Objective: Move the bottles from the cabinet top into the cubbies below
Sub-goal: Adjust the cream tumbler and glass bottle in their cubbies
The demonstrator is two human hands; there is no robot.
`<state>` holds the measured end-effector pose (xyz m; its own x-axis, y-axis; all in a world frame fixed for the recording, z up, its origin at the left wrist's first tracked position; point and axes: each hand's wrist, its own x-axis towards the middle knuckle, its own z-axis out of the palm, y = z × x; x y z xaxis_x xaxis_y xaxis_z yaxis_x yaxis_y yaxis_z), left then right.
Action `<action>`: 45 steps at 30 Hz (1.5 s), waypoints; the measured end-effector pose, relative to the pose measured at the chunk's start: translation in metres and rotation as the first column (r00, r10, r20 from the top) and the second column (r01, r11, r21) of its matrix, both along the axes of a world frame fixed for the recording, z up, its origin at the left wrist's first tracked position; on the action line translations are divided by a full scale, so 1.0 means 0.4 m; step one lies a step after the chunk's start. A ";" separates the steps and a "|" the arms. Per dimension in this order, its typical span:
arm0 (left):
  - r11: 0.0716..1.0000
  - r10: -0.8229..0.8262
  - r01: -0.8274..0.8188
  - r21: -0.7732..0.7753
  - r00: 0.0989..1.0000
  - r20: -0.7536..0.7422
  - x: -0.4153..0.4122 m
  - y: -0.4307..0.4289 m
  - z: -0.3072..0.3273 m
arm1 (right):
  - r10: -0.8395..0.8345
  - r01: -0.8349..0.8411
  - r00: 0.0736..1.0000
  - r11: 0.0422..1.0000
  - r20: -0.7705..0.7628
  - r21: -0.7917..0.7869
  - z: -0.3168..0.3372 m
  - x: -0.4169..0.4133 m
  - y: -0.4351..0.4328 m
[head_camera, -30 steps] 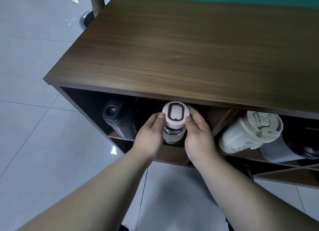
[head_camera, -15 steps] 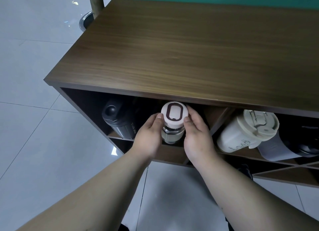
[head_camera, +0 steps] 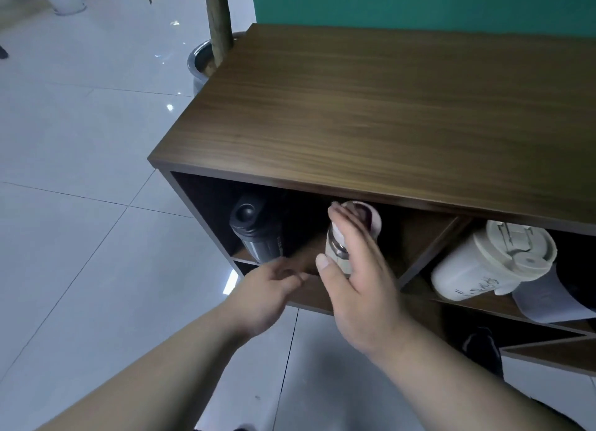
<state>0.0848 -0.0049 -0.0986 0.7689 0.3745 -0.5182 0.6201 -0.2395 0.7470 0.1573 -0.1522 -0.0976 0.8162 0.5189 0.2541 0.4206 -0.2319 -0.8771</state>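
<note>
A steel bottle with a pale pink lid (head_camera: pixel 336 248) lies in the middle cubby of the wooden cabinet (head_camera: pixel 387 114), lid facing out. My right hand (head_camera: pixel 358 279) is spread flat in front of it, fingers across the lid and thumb by the bottle's lower left; it is motion-blurred. My left hand (head_camera: pixel 269 290) is off the bottle, lower left of it at the cubby's front edge, fingers loosely curled and holding nothing. A black bottle (head_camera: pixel 254 234) lies in the left part of the same row. A cream tumbler (head_camera: pixel 490 264) lies in the right cubby. The cabinet top is bare.
A grey object (head_camera: pixel 545 298) lies beside the cream tumbler. A slanted divider (head_camera: pixel 429 253) separates the cubbies. A plant trunk in a metal pot (head_camera: pixel 201 63) stands at the cabinet's far left corner. White tiled floor spreads to the left. A dark shoe (head_camera: pixel 480 346) shows below.
My left hand has let go of the pink-lidded bottle and drawn back down-left. My right hand has opened across its lid. The camera has shifted left and back.
</note>
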 end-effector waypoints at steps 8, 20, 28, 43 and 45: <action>0.959 0.283 -0.284 0.004 0.955 0.088 -0.054 0.122 -0.011 | 0.004 -0.041 0.950 0.993 -0.311 -0.114 -0.040 -0.054 0.136; 0.971 0.225 -0.238 0.031 0.947 0.231 -0.013 0.165 -0.068 | -0.018 -0.039 0.914 0.991 -0.406 -0.131 -0.040 0.045 0.268; 0.967 0.216 -0.240 0.084 0.951 0.222 0.004 0.177 -0.093 | -0.038 -0.023 0.884 0.992 -0.467 -0.123 -0.074 0.072 0.277; 0.968 0.197 -0.226 0.109 0.954 0.228 0.002 0.186 -0.104 | -0.053 0.011 0.880 0.996 -0.471 -0.090 -0.069 0.051 0.282; 0.969 0.197 -0.225 0.107 0.955 0.222 0.001 0.184 -0.101 | -0.049 0.009 0.879 0.996 -0.474 -0.088 -0.074 0.052 0.281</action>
<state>0.0854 0.0687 -0.1391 0.7506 0.5930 -0.2914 0.5011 -0.2235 0.8360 0.1780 -0.0396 -0.1270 0.8432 0.4951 -0.2095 -0.0499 -0.3159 -0.9475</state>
